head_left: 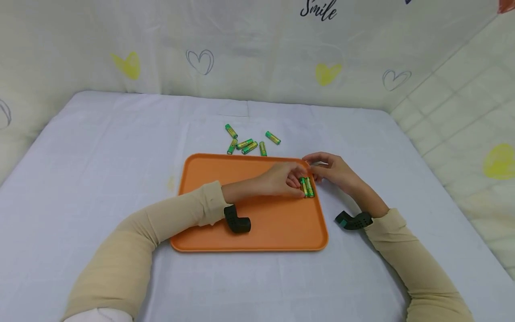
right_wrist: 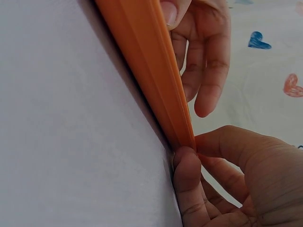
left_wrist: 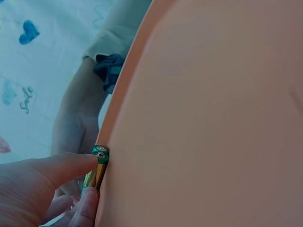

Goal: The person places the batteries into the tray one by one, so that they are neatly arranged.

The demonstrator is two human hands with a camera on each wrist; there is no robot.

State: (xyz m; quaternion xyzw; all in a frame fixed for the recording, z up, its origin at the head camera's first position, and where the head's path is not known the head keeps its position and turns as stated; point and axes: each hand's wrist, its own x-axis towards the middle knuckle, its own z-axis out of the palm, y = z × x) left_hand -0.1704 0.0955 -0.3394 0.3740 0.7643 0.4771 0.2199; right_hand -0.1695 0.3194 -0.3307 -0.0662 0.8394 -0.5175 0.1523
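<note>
Two green-and-gold batteries (head_left: 309,187) lie side by side along the right edge of an orange tray (head_left: 281,226). My left hand (head_left: 280,180) reaches over the tray from the left. In the left wrist view its thumb and a finger pinch one battery (left_wrist: 96,174), with the second one just behind it. Beyond the tray's far right corner is my right hand (head_left: 337,173). The right wrist view has its thumb and forefinger gripping the tray's rim (right_wrist: 149,66) at that corner, the left hand's fingers (right_wrist: 208,61) hanging just above.
Several more batteries (head_left: 249,147) lie loose on the white cloth behind the tray, one of them (head_left: 263,149) close to its back rim. A white curtain (head_left: 257,53) with printed hearts stands behind the table. Both wrists wear a black device (head_left: 354,221).
</note>
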